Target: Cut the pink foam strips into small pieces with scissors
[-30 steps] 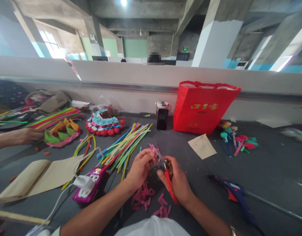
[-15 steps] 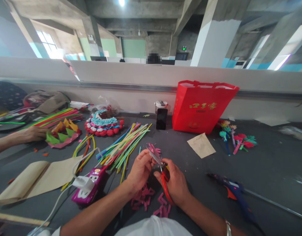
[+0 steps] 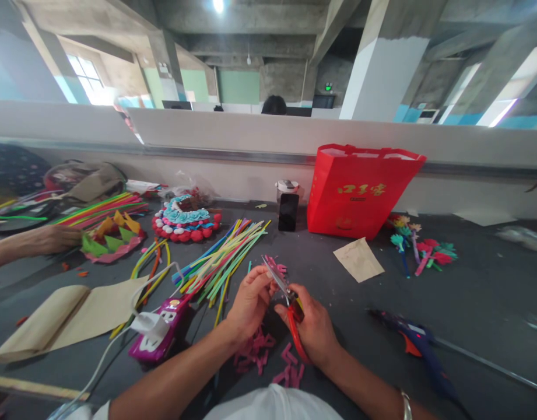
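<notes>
My right hand [image 3: 314, 326] is closed round the red handles of a pair of scissors [image 3: 285, 300], whose blades point up and left. My left hand [image 3: 251, 300] pinches a small pink piece right at the blades; the piece is mostly hidden by my fingers. Cut pink pieces [image 3: 268, 357] lie in a heap on the dark table [image 3: 469, 286] under my hands, and a few more pink pieces [image 3: 277, 267] lie just beyond the blade tips.
A bundle of coloured sticks [image 3: 224, 251] lies left of my hands, beside a purple device [image 3: 157, 335] with a white cord. A blue glue gun [image 3: 419, 344] lies to the right. Behind stand a red bag [image 3: 360, 189], a black phone [image 3: 288, 211] and a decorated round piece [image 3: 185, 219]. Another person's hand [image 3: 49, 239] rests at far left.
The scissors have tilted and shifted slightly left, toward my left hand's pinched piece. Both hands stay close together over the pink heap.
</notes>
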{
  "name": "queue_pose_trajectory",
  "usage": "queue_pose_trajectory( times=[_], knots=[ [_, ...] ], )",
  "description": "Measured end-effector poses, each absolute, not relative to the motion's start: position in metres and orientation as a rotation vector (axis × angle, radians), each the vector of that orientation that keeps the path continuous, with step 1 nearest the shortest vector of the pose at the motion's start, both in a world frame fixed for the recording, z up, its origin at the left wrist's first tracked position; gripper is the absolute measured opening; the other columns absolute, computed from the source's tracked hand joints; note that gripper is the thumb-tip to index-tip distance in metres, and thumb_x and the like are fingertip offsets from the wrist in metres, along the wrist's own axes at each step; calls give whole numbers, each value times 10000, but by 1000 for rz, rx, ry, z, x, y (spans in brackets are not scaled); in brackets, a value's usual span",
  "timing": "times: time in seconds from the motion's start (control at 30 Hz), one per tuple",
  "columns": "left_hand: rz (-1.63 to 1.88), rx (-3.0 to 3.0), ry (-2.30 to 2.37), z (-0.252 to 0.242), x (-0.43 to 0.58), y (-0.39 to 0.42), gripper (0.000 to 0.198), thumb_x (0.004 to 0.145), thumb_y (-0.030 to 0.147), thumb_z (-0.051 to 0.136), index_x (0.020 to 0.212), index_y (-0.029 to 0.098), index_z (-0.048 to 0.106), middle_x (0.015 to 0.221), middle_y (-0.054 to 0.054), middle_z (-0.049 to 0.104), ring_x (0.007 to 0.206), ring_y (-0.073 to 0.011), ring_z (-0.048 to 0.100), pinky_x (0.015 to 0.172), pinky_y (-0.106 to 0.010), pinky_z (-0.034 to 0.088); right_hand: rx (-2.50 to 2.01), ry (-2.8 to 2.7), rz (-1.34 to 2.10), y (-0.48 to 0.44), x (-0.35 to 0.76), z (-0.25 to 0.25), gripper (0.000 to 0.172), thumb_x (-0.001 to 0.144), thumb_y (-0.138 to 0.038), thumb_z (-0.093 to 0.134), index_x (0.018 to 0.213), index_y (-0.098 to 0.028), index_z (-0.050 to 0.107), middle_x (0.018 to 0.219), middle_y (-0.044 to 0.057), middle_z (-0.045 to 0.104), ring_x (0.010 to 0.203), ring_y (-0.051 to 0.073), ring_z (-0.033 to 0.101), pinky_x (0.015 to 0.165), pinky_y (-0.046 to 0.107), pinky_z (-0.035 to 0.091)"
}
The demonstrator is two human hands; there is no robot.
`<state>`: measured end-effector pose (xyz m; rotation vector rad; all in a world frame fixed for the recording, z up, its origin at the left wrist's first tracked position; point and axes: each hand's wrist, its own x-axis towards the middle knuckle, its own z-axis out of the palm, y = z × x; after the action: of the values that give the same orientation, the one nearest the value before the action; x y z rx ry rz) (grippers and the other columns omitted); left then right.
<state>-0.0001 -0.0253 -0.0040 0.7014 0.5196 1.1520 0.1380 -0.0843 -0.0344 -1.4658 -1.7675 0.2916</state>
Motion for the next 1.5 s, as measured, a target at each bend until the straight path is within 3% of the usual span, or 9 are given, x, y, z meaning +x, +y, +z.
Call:
queue_pose_trajectory(
  times=[0.23, 0.7, 0.97, 1.2, 1.37, 1.5],
  knots=[
    [1155, 698, 520, -3, 0, -25, 75, 748, 214, 678, 760, 159, 629, 667, 19, 590, 606, -90, 516, 648, -219, 416, -1471, -1766, 276, -85, 137, -33, 323, 873, -386, 568, 1136, -205, 516, 959, 50, 687, 836, 204, 668, 712, 280, 517],
    [1139, 702, 490, -6, 1, -26, 53, 773, 192, 652, 752, 159, 616, 651, 22, 570, 603, -90, 498, 643, -222, 403, -1523, -1785, 294, -84, 138, -34, 378, 867, -382, 567, 1181, -196, 473, 1024, 78, 644, 923, 238, 627, 793, 355, 500],
    [1143, 712, 514, -6, 1, -27, 62, 763, 203, 665, 750, 161, 621, 661, 19, 581, 617, -93, 506, 659, -226, 404, -1464, -1734, 398, -84, 137, -32, 312, 871, -372, 565, 1134, -209, 523, 1016, 64, 671, 915, 213, 648, 771, 302, 514],
    [1153, 707, 545, -4, 1, -26, 99, 735, 233, 689, 746, 163, 619, 673, 14, 593, 611, -98, 518, 654, -234, 407, -1468, -1722, 393, -83, 138, -34, 311, 865, -401, 572, 1118, -220, 551, 937, 40, 689, 825, 192, 665, 710, 265, 514],
    [1153, 711, 541, -3, 1, -25, 99, 729, 228, 679, 719, 158, 610, 627, 21, 558, 590, -98, 503, 632, -233, 401, -1482, -1636, 444, -82, 139, -31, 322, 865, -423, 565, 1117, -226, 532, 742, -12, 670, 616, 156, 640, 571, 222, 481],
    [1152, 730, 538, -1, 1, -25, 113, 758, 236, 652, 701, 158, 592, 629, 22, 550, 595, -96, 497, 626, -227, 389, -1543, -1649, 379, -81, 140, -29, 335, 847, -413, 582, 1123, -232, 521, 794, -2, 675, 672, 171, 652, 614, 244, 486]
  ],
)
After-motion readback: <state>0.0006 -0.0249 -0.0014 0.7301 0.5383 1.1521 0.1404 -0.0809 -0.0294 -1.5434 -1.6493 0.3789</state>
